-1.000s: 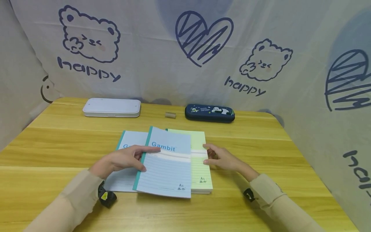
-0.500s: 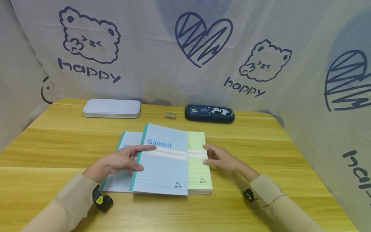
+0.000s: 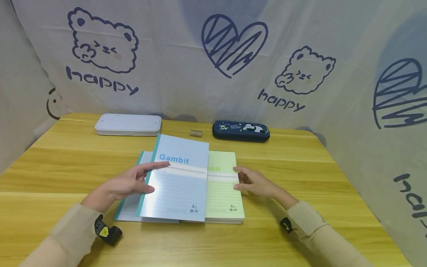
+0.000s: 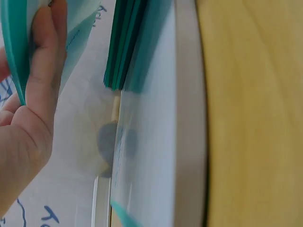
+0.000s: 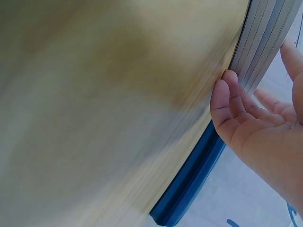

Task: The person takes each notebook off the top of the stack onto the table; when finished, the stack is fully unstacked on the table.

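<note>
My left hand [image 3: 128, 183] grips a blue-covered "Gambit" notebook [image 3: 178, 193] by its teal spine, thumb and index finger on the cover, the other fingers behind it. In the left wrist view this notebook is raised above another pale blue notebook [image 4: 151, 123], whose cover [image 3: 128, 211] shows at the left in the head view. To the right lies a stack of notebooks with a yellow-green cover [image 3: 225, 193] on top, partly hidden by the held one. My right hand [image 3: 255, 181] holds that stack's right edge, thumb and index at the cover, other fingers curled against the page edges [image 5: 258, 42].
At the back of the wooden table [image 3: 300, 178] lie a white case [image 3: 128, 124], a small tan cylinder [image 3: 195, 133] and a dark blue panda pencil case [image 3: 241, 131]. A printed cloth [image 3: 180, 55] hangs behind and at the sides.
My left hand has carried the blue notebook leftward and slightly away, baring more of the yellow-green cover and covering more of the left notebook. My right hand has stayed at the stack's edge.
</note>
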Demonstrator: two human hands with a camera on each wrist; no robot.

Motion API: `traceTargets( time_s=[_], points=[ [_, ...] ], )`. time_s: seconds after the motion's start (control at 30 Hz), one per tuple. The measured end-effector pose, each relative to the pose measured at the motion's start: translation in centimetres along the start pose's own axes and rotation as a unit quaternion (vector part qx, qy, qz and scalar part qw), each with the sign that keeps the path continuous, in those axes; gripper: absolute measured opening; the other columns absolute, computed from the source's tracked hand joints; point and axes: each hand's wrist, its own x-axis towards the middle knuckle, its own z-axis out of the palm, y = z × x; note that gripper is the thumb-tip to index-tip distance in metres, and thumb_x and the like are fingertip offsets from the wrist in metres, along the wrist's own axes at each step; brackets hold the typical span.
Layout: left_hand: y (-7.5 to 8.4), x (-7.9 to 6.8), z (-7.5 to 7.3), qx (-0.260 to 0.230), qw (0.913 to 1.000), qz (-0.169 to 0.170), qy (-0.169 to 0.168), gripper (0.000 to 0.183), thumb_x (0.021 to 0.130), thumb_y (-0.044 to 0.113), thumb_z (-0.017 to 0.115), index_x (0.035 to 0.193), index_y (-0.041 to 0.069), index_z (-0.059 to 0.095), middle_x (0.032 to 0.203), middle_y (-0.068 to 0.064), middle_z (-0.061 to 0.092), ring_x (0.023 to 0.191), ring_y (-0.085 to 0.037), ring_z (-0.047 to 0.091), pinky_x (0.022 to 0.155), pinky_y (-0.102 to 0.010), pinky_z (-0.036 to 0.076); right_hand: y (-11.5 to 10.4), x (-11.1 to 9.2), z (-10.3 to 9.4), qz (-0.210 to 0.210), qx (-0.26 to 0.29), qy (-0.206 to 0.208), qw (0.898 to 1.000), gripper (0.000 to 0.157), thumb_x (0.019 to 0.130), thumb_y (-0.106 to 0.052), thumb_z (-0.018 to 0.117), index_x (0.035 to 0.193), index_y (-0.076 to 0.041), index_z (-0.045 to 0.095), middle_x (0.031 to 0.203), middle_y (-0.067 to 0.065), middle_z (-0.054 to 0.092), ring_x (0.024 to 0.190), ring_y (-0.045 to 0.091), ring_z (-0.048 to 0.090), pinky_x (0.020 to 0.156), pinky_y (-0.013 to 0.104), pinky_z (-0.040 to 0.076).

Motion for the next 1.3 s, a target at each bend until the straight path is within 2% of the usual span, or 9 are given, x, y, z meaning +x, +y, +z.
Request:
traceTargets(
  time_s=[0.1,0.17,0.27,0.37,0.53,0.77,0.87,1.13,1.3],
  points=[
    [0.3,-0.6,-0.4,-0.003,0.9999,-0.002,0.014,0.069,0.076,-0.009,0.059,0.138,0.010,0.034,0.143,-0.022,0.005,0.052,-0.010,0.036,0.055,-0.018,0.039,0.1,0.0,0.0,-0.001,0.001,-0.001,1.000,0.060,0.087,-0.023,0.059,0.132,0.006,0.033,0.101,0.009,0.052,0.088,0.019,0.050,0.077,0.032,0.043],
    [0.4,-1.0,-0.7,-0.007,0.9998,0.001,0.020,0.071,0.074,-0.010,0.059,0.138,0.008,0.033,0.145,-0.020,-0.002,0.081,-0.015,0.049,0.067,-0.020,0.043,0.1,0.0,0.0,-0.001,0.000,0.000,1.000,0.059,0.087,-0.022,0.059,0.132,0.006,0.034,0.101,0.010,0.053,0.089,0.019,0.050,0.077,0.032,0.043],
    [0.5,-1.6,-1.1,-0.009,0.9996,0.021,0.017,0.070,0.074,-0.010,0.057,0.138,0.003,0.030,0.145,-0.019,-0.008,0.124,-0.027,0.014,0.080,-0.023,0.042,0.2,0.0,-0.1,-0.005,-0.003,-0.001,1.000,0.058,0.087,-0.021,0.059,0.131,0.007,0.034,0.102,0.011,0.053,0.089,0.020,0.050,0.077,0.032,0.043],
    [0.5,-2.3,-1.6,-0.004,0.9991,0.042,0.009,0.068,0.076,-0.009,0.056,0.138,0.003,0.030,0.144,-0.020,-0.013,0.125,-0.029,0.012,0.079,-0.025,0.044,0.3,0.0,-0.1,-0.009,-0.005,-0.002,1.000,0.058,0.087,-0.020,0.059,0.131,0.008,0.034,0.103,0.012,0.053,0.090,0.021,0.051,0.077,0.033,0.043],
    [0.2,-3.5,-3.0,-0.026,0.9988,0.041,0.001,0.066,0.079,-0.009,0.053,0.139,0.012,0.032,0.145,-0.018,-0.002,0.107,-0.021,0.047,0.076,-0.036,0.047,0.1,-0.1,-0.1,-0.010,0.001,-0.005,1.000,0.057,0.088,-0.019,0.058,0.131,0.009,0.034,0.101,0.012,0.053,0.088,0.021,0.049,0.076,0.033,0.043],
    [-0.5,-5.4,-5.0,0.026,0.9977,0.043,0.045,0.065,0.078,-0.006,0.053,0.138,0.009,0.033,0.146,-0.017,-0.009,0.124,-0.019,0.014,0.088,-0.024,0.036,0.0,-0.1,-0.1,-0.013,-0.002,-0.004,1.000,0.057,0.087,-0.019,0.059,0.130,0.010,0.034,0.097,0.010,0.053,0.085,0.020,0.048,0.073,0.031,0.042],
    [-0.6,-6.1,-5.7,0.040,0.9967,0.046,0.053,0.064,0.079,-0.007,0.051,0.138,0.007,0.032,0.148,-0.011,-0.004,0.127,-0.015,0.009,0.098,-0.038,0.023,0.0,-0.1,-0.1,-0.014,-0.005,-0.005,1.000,0.057,0.087,-0.019,0.059,0.130,0.010,0.035,0.097,0.009,0.053,0.085,0.020,0.048,0.073,0.031,0.042],
    [-0.5,-7.8,-7.7,0.011,0.9969,0.069,0.035,0.065,0.081,-0.014,0.043,0.139,0.013,0.032,0.136,0.012,0.028,0.108,-0.011,0.045,0.082,-0.026,0.043,0.0,-0.1,0.0,-0.011,-0.001,-0.005,1.000,0.057,0.087,-0.019,0.058,0.130,0.009,0.034,0.097,0.009,0.052,0.085,0.020,0.047,0.073,0.031,0.042],
    [-0.1,-9.1,-9.0,0.061,0.9945,0.055,0.065,0.065,0.081,-0.014,0.044,0.139,0.014,0.033,0.135,0.013,0.022,0.106,-0.006,0.041,0.078,-0.023,0.044,-0.1,-0.1,0.0,-0.013,0.003,-0.004,1.000,0.057,0.087,-0.018,0.058,0.130,0.010,0.034,0.097,0.009,0.052,0.085,0.020,0.048,0.072,0.031,0.042]
  ],
)
